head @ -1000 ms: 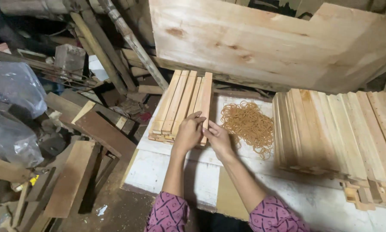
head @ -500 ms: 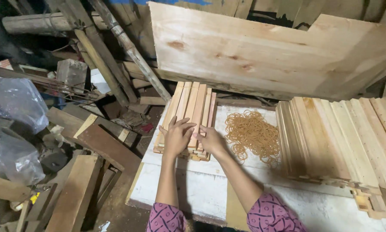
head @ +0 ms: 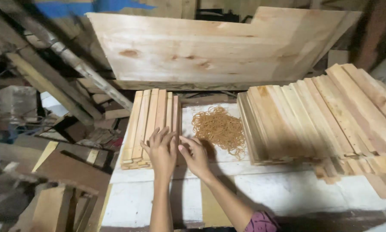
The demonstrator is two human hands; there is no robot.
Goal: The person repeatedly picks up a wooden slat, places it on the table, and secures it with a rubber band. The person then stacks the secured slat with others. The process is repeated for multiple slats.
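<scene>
A small stack of thin wooden slats (head: pixel 148 124) lies on the white worktop (head: pixel 261 189), at its left side. My left hand (head: pixel 160 150) rests flat on the near end of this stack, fingers spread. My right hand (head: pixel 195 155) sits just right of the stack, fingertips touching its right edge. Neither hand clasps anything that I can see. A loose heap of tan rubber bands (head: pixel 218 129) lies right beside my right hand.
A big pile of wooden slats (head: pixel 326 116) fills the worktop's right side. A large plywood board (head: pixel 214 47) leans at the back. Scrap timber and planks (head: pixel 60 90) crowd the floor at left, below the worktop's left edge.
The view has tilted up and shifted right. Both hands have stayed at the near end of the small slat stack, with the left hand now spread flatter on it.
</scene>
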